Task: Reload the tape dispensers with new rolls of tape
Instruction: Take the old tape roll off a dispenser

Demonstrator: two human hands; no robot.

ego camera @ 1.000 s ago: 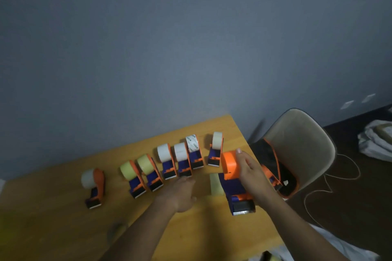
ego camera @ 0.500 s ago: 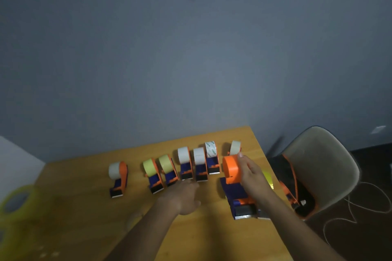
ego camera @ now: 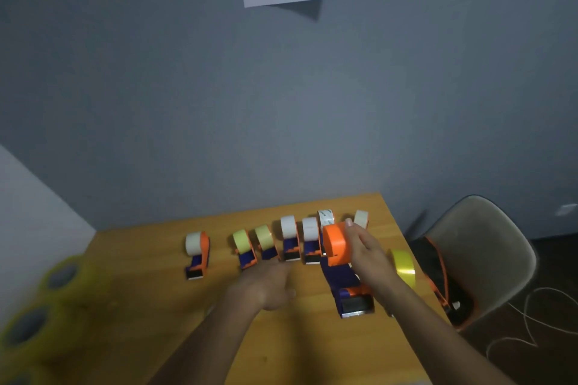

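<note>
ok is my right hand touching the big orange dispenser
Touching. The head view shows the right hand laid against the side of the orange dispenser, its fingers curled round the housing.

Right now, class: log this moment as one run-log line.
right hand: grips orange dispenser | left hand: open, holds nothing | yellow roll: on table, unloaded

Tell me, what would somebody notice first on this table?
Probably the big orange and blue tape dispenser near the table's right edge, held by the right hand. Behind it, a row of smaller loaded dispensers lines the wooden table by the wall. A yellow tape roll stands just right of that hand.
</note>
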